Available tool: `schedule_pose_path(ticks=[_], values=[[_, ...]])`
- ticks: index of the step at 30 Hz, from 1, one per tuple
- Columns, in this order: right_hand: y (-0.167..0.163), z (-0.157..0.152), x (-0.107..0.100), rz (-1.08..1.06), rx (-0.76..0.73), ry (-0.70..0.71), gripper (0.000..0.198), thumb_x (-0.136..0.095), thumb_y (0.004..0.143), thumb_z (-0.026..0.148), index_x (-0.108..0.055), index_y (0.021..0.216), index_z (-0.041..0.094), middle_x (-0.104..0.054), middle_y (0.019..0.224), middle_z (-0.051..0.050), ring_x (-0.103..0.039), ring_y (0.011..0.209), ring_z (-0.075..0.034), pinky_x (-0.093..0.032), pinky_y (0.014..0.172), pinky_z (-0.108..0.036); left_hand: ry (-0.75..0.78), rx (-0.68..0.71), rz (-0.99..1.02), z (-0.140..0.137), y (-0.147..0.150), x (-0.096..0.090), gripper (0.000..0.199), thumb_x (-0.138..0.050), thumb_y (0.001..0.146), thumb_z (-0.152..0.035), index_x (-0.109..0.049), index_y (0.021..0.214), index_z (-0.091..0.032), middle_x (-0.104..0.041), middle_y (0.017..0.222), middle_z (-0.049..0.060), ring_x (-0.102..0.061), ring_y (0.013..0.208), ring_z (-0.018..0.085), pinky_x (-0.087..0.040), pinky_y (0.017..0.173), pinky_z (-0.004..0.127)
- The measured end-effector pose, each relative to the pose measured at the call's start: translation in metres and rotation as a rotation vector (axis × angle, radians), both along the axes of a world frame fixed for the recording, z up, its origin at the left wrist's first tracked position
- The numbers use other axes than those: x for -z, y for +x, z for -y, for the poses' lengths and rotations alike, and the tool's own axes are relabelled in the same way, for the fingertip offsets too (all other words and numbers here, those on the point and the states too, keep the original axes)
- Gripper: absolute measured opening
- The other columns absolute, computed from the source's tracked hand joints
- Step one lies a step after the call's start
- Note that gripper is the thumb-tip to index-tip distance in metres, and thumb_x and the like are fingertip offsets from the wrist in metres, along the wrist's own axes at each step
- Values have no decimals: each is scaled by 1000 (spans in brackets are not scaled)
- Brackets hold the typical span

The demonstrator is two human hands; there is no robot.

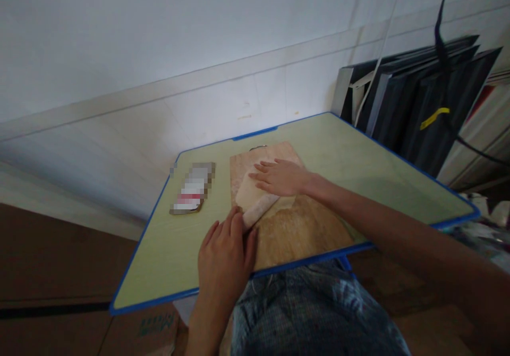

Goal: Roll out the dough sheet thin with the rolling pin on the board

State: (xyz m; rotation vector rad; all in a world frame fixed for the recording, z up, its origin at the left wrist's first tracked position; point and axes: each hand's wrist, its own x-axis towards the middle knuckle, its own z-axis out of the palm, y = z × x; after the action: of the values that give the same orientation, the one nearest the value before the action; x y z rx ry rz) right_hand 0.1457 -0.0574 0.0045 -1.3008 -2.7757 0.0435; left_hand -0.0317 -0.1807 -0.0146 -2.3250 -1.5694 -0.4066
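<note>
A pale sheet of dough [247, 190] lies flat on a floured wooden cutting board [314, 234]. Across its near side rests a rolling pin [261, 211], slanting up to the right. My left hand [225, 247] is closed around the pin's lower left end. Stretched flat with fingers spread, my right hand [281, 177] lies on the dough's far right part, just beyond the pin. The pin's upper right end is partly hidden near my right wrist.
The board sits on a light green table [358, 159] with a blue rim. A blurred-out phone-like object [193, 188] lies to the left. Behind is a white wall [199, 106]; dark flat panels [422, 101] lean at right, with a hanging black strap [440, 37].
</note>
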Motion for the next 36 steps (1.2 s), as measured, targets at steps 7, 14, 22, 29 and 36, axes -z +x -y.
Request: schedule_pose_path(ticks=[7, 14, 22, 29, 36], values=[[32, 67, 15, -157, 38, 172, 50, -24, 96, 34, -42, 135, 10, -48, 136, -14, -46, 123, -22, -37, 100, -43, 65, 21, 51, 9, 13, 8, 28, -42, 89, -27, -54, 110, -13, -63, 115, 12, -60, 103, 25, -44, 92, 43], [16, 26, 6, -68, 18, 41, 48, -23, 96, 40, -42, 136, 21, -41, 142, -9, -36, 131, -21, -29, 105, -47, -17, -23, 28, 3, 17, 2, 33, -43, 87, -31, -54, 112, -12, -61, 120, 15, -60, 104, 27, -44, 93, 45], [-8, -8, -5, -26, 24, -61, 54, -22, 96, 45, -37, 139, 17, -35, 145, -13, -30, 133, -23, -30, 105, -43, -77, -75, -3, -8, 12, -4, 34, -42, 89, -32, -53, 114, -12, -60, 121, 14, -59, 104, 26, -46, 90, 43], [23, 52, 10, -70, 46, 139, 48, -23, 96, 40, -46, 133, 21, -43, 140, -11, -41, 128, -23, -34, 101, -47, -105, -56, 16, 9, 20, -1, 34, -45, 88, -30, -51, 118, -14, -60, 122, 13, -57, 109, 27, -42, 95, 47], [1, 8, 3, -73, 43, 43, 49, -27, 95, 43, -46, 133, 20, -43, 140, -10, -38, 129, -23, -38, 100, -40, -210, -124, -8, -25, 16, -17, 32, -47, 87, -40, -54, 110, -17, -58, 123, 11, -58, 107, 27, -45, 89, 43]])
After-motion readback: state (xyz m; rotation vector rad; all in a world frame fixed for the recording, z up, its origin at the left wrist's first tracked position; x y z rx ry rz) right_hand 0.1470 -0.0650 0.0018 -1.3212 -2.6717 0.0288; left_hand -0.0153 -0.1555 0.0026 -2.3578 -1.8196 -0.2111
